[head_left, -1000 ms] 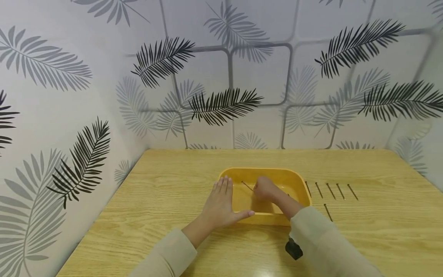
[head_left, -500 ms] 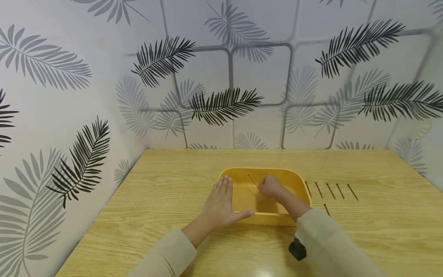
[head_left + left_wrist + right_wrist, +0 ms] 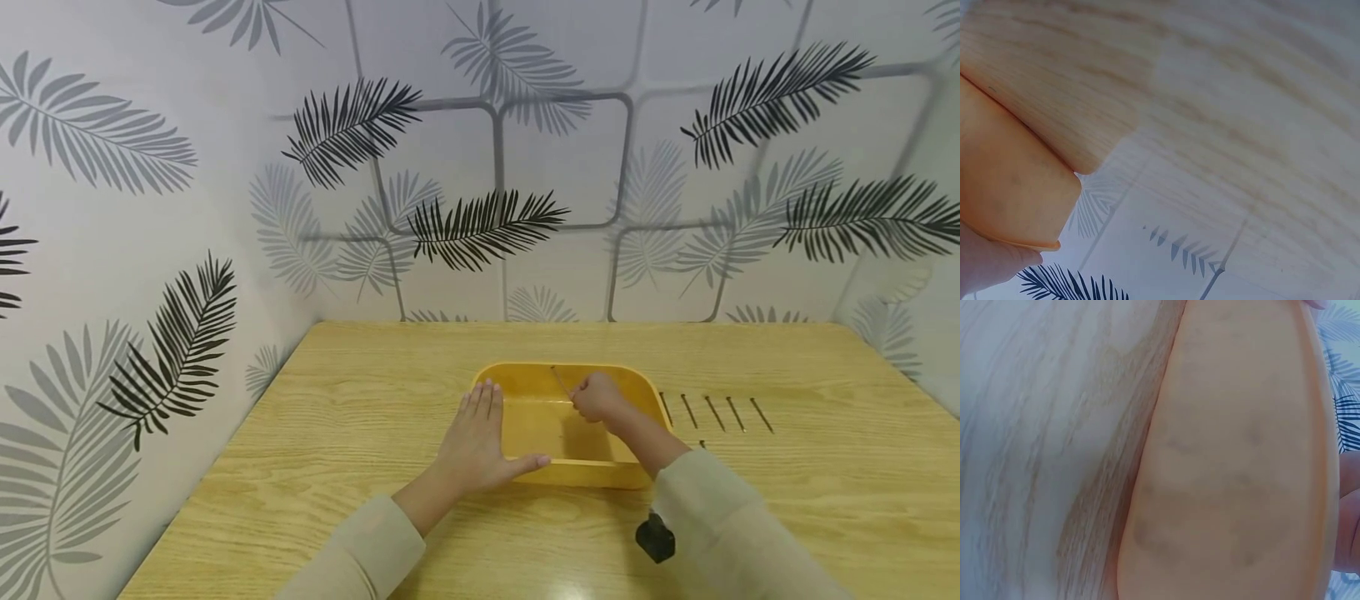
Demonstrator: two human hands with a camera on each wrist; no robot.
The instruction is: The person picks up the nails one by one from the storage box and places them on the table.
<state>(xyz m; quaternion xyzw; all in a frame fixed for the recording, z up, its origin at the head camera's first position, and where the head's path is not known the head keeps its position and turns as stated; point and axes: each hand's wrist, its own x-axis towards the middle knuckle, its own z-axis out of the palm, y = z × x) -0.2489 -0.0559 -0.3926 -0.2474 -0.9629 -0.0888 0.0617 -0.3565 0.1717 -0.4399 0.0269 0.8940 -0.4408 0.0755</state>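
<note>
A yellow plastic tray [image 3: 536, 476] lies on the wooden table. My left hand [image 3: 474, 442] rests on its left end, fingers straight along the left rim and thumb on the front rim. Inside the tray, my right hand [image 3: 597, 398] has curled fingers and pinches a long thin nail [image 3: 562, 382], whose head end points up and left toward the back wall. In the left wrist view, part of the left hand [image 3: 994, 262] touches the rim. The right wrist view shows the tray's front wall [image 3: 1229, 444], with part of the right hand [image 3: 1350, 512] beyond the rim.
Several dark nails [image 3: 714, 413] lie in a row on the table right of the tray. Another nail [image 3: 702, 444] sits nearer me, mostly hidden by the right sleeve [image 3: 720, 500]. A black device [image 3: 656, 537] hangs below the right wrist. A leaf-patterned wall [image 3: 465, 275] stands behind the table.
My right hand has moved right and slightly back inside the tray, carrying the nail with it. The sleeve now covers more of the nearer nail. My left hand has stayed in place.
</note>
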